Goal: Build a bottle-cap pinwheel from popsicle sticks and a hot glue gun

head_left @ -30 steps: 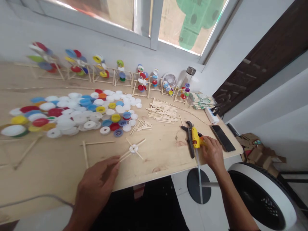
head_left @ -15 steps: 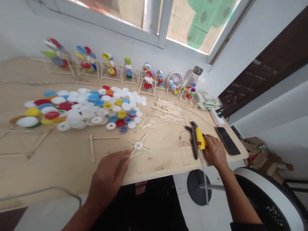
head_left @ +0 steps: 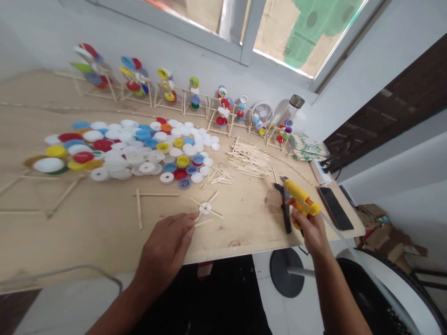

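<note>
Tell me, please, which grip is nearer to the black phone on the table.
Right. The right grip, holding the yellow glue gun, is just left of the phone; the left grip is much farther left, by the stick cross.

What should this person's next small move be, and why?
Probably swing the yellow glue gun leftward to the loose stick: the right hand holds the gun well off to the right, while the left hand pinches that stick beside the white-hubbed stick cross.

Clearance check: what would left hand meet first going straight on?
Probably the stick cross with the white centre, just beyond the left hand; contact with it or the loose stick alongside is unclear.
</note>
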A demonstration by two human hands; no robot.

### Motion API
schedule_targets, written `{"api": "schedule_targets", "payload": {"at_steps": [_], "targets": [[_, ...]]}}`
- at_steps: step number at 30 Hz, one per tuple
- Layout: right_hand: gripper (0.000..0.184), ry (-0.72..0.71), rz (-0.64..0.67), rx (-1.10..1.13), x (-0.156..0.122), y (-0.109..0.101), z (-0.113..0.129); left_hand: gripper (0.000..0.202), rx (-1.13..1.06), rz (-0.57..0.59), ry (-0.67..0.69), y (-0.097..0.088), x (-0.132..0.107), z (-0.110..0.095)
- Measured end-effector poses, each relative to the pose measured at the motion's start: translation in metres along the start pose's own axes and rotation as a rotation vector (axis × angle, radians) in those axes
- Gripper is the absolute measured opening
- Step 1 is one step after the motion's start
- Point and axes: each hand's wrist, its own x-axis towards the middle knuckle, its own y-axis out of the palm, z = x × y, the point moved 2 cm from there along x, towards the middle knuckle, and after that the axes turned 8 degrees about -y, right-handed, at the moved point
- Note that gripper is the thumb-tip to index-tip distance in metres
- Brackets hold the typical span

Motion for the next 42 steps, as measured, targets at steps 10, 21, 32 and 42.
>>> {"api": "schedule_targets", "payload": {"at_steps": [10, 21, 32, 42], "targets": [[0.03, 0.063, 0.513, 0.168, -0.027, 0.091, 0.051, 0.015, 0.026, -0.018, 0.071, 0.01, 0.0, 0.002], [0.024, 0.041, 0.678, 0.014, -0.021, 0.108, 0.048, 0.017, 0.0, 0.03, 0.005, 0.011, -0.001, 0.006], [0.03, 0.106, 0.526, 0.131, -0.039, 0.101, 0.054, 0.013, -0.117, -0.034, -0.337, -0.004, 0.006, 0.004], [0.023, -0.245, 0.475, -0.02, -0.05, 0.102, 0.08, 0.018, -0.166, -0.031, -0.536, -0.012, 0.02, -0.008]]}}
